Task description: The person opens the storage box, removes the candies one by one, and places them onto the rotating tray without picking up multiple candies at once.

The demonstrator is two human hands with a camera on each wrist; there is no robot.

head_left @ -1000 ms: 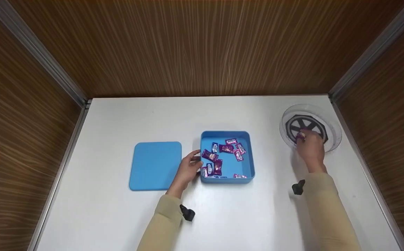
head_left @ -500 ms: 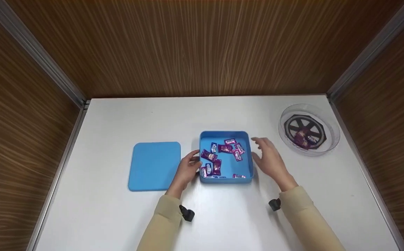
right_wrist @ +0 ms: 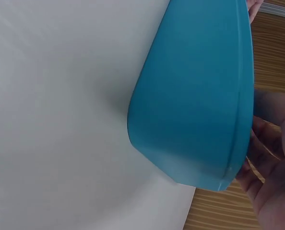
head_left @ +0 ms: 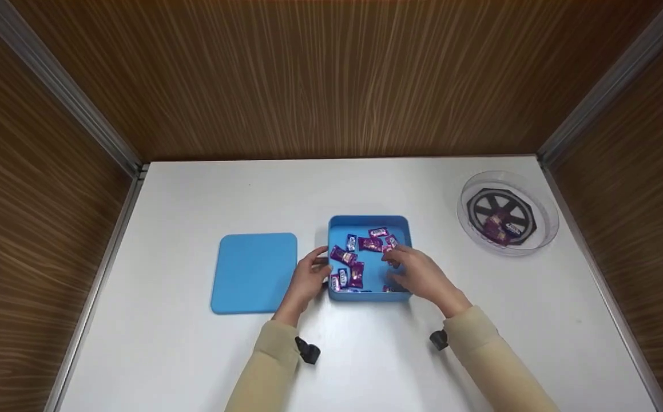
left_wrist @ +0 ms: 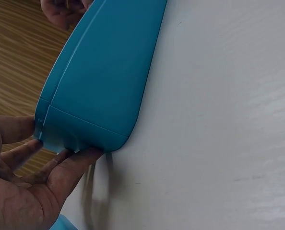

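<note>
Purple, pink and blue wrapped sweets [head_left: 356,274] lie in the blue box [head_left: 369,296] | right hand [head_left: 424,277]: thumb and fingers apart, over those sweets | left hand [head_left: 307,280]: fingers spread against the box's left side | blue lid [head_left: 254,273], left, on worktop [head_left: 285,194] | clear bowl [head_left: 545,239], far right

1. The blue, square, open-topped box [head_left: 368,297] is plain, as is the flat, blue, rounded-square panel [head_left: 254,273].
2. Small, shiny, oblong wrapped sweets [head_left: 370,244] are purple, pink or dark blue, some with white lettering.
3. The clear, round dish [head_left: 551,220] shows a black-and-white spoked-wheel pattern [head_left: 505,206].
4. Brown walls [head_left: 331,80] carry wavy woodgrain.
5. Sleeves [head_left: 488,357] are beige.
</note>
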